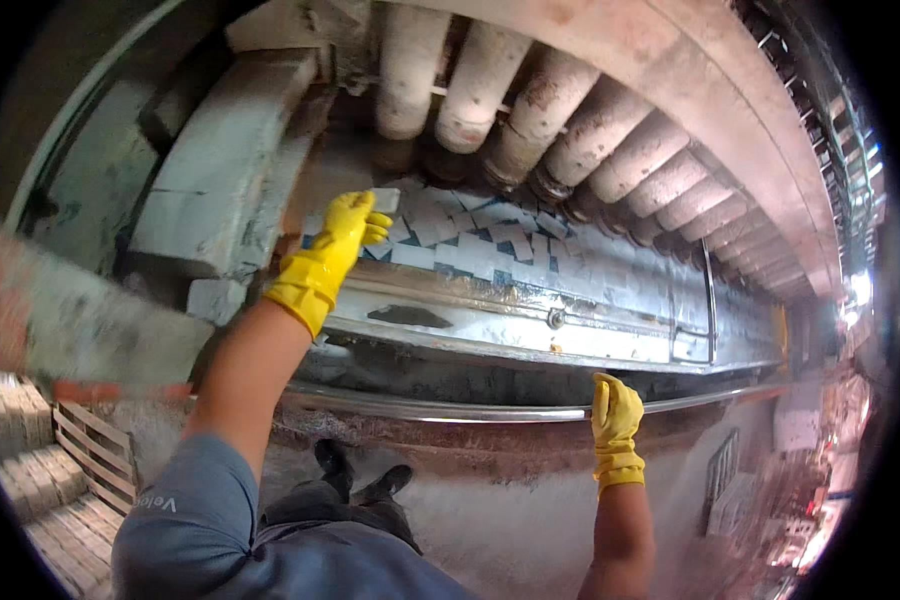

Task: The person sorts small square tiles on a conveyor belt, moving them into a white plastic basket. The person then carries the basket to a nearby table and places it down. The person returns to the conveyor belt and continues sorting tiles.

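Observation:
My left hand (342, 240), in a yellow rubber glove, reaches out over a wet trough-like bed. Its fingers are closed on a small pale rectangular tile (385, 200). Below and beyond it, several similar flat tiles (470, 256) lie scattered and overlapping on the bed. To the right, my right hand (616, 415), gloved the same way, is curled round a long metal rail (470, 412) along the near side. The glove hides the stretch of rail under it.
Large, dirty cylindrical rollers (490, 100) stand in a row along the far side. A bent metal rod (711, 300) rises at the bed's right part. Left of the bed is a pale block-like housing (205, 190). Wooden pallets (95, 455) with stacked blocks stand at lower left.

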A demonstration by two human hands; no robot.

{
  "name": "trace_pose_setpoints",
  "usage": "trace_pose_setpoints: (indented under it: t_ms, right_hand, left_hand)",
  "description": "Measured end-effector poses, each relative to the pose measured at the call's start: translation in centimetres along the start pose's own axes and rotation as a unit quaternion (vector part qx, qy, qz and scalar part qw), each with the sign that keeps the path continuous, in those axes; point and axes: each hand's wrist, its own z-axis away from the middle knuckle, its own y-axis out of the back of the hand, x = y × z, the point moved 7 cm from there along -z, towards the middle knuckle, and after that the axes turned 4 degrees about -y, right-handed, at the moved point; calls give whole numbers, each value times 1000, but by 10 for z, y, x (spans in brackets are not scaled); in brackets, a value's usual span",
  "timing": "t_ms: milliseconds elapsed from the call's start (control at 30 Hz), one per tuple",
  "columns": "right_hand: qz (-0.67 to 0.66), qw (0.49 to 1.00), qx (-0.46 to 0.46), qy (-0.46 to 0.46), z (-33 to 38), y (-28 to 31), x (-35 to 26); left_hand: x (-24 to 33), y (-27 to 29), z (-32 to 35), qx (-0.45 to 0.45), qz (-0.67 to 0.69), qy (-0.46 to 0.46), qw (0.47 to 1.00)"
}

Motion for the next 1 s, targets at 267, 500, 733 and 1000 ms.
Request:
trace_pose_setpoints:
  t_ms: [267,500,733,1000]
  right_hand:
    - [24,999,-5,-26,4,-9,20]
    - [81,996,-33,-17,11,-21,28]
    - [45,990,-116,-70,4,-58,52]
    - [141,985,-101,18,-15,-20,130]
  left_hand:
    - [12,-17,237,-149,148,30,977]
    - [-37,136,415,-67,64,54,994]
    - [-191,347,534,150,6,151,977]
    - [-263,391,557,64,-180,249,949]
